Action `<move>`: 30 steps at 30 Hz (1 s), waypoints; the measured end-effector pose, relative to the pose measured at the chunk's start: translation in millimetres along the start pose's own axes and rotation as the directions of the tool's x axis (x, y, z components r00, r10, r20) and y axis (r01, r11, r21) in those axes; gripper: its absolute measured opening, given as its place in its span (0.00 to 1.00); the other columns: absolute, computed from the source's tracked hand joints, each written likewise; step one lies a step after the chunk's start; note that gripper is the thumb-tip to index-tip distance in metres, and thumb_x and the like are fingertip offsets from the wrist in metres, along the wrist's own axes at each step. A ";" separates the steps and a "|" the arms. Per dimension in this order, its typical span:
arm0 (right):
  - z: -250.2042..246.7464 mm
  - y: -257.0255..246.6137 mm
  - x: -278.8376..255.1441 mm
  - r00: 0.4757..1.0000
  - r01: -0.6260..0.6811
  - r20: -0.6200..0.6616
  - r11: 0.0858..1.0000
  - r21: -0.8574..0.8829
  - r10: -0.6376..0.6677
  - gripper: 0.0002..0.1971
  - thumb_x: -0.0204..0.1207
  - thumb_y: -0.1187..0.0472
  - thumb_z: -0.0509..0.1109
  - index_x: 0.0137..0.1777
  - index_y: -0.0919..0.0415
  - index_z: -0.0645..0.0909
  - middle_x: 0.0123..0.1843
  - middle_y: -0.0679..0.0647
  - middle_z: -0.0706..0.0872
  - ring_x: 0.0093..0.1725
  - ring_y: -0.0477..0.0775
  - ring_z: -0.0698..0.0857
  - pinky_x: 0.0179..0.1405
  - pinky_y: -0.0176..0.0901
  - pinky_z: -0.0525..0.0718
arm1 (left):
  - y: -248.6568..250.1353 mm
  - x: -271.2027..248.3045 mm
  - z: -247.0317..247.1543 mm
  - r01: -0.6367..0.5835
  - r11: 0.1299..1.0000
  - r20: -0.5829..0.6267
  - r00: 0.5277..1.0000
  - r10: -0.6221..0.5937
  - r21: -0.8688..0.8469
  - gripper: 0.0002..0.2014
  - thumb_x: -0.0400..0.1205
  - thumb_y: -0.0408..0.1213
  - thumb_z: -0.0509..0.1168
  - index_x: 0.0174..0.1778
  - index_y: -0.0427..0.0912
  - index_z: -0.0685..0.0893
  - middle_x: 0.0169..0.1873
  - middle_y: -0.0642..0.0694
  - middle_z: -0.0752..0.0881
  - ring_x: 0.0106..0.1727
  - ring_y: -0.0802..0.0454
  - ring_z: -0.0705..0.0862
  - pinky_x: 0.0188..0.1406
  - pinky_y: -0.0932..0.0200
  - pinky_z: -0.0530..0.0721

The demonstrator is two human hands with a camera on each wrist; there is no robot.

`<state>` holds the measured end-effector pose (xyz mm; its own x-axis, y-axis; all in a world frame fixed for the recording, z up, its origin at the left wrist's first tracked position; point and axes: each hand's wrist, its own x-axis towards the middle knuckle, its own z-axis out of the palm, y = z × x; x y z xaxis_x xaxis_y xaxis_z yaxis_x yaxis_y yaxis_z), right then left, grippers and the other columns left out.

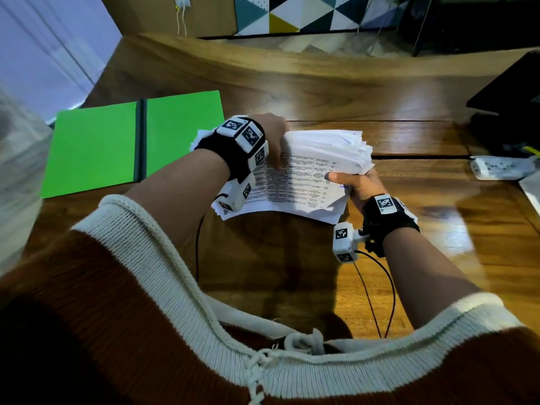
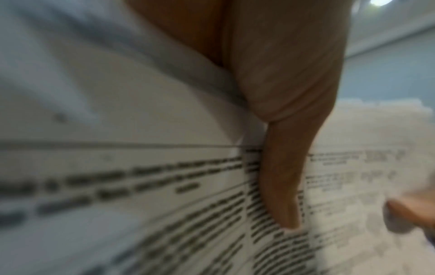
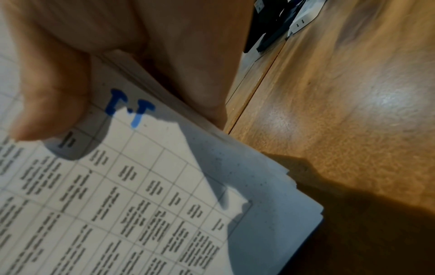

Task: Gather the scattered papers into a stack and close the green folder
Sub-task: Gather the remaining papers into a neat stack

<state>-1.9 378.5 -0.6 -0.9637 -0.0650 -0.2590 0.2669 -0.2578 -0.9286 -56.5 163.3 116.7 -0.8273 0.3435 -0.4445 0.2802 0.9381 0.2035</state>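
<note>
A thick stack of white papers point(image 1: 306, 171) with a printed table on top stands tilted on the wooden table point(image 1: 350, 92), its near edge down. My left hand point(image 1: 276, 138) grips the stack's left side, thumb on the printed sheet. My right hand point(image 1: 355, 182) pinches its right edge, thumb on top. The green folder point(image 1: 122, 144) lies open and flat to the left, nothing on it. In the left wrist view my thumb point(image 2: 287, 167) presses the printed page point(image 2: 164, 186). In the right wrist view my thumb point(image 3: 47, 104) sits on the sheet point(image 3: 141, 195) beside a blue mark point(image 3: 129, 106).
A white power strip point(image 1: 499, 168) and a dark device point(image 1: 508, 97) sit at the table's right edge. Black cables point(image 1: 377, 287) trail from my wrist cameras over the near table. A patterned panel point(image 1: 292, 13) stands behind the far edge.
</note>
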 end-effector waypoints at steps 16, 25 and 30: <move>22.5 25.6 -19.4 0.940 -0.298 -0.165 0.954 0.040 0.300 0.57 0.40 0.37 0.87 0.73 0.52 0.71 0.68 0.50 0.83 0.65 0.50 0.82 0.63 0.49 0.78 | -54.5 -41.8 -26.4 -0.085 0.789 -0.290 0.949 -0.121 -0.609 0.15 0.64 0.30 0.81 0.43 0.31 0.87 0.35 0.44 0.87 0.26 0.65 0.83 0.37 0.63 0.84; 76.5 -7.2 -8.9 0.965 -0.258 0.008 0.958 -0.128 0.262 0.40 0.52 0.45 0.85 0.67 0.58 0.81 0.63 0.56 0.87 0.64 0.61 0.85 0.71 0.59 0.75 | -106.1 -48.9 7.5 0.003 0.473 -0.177 0.925 -0.336 -0.881 0.11 0.69 0.29 0.78 0.31 0.40 0.80 0.15 0.56 0.82 0.19 0.65 0.80 0.26 0.70 0.79; 104.3 -7.4 -6.6 0.944 -0.327 -0.143 0.896 -0.301 0.296 0.44 0.57 0.39 0.81 0.72 0.59 0.75 0.67 0.46 0.80 0.65 0.52 0.80 0.56 0.49 0.77 | -156.0 -29.6 51.8 0.215 0.436 0.025 0.916 -0.401 -0.874 0.46 0.44 0.57 0.86 0.54 0.33 0.86 0.48 0.40 0.89 0.48 0.42 0.88 0.56 0.47 0.86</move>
<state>1.8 280.3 35.7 -0.8299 0.0004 -0.5579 0.5561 0.0806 -0.8272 -50.5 9.1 52.9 -0.8578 -0.0607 -0.5104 -0.4810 0.4448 0.7555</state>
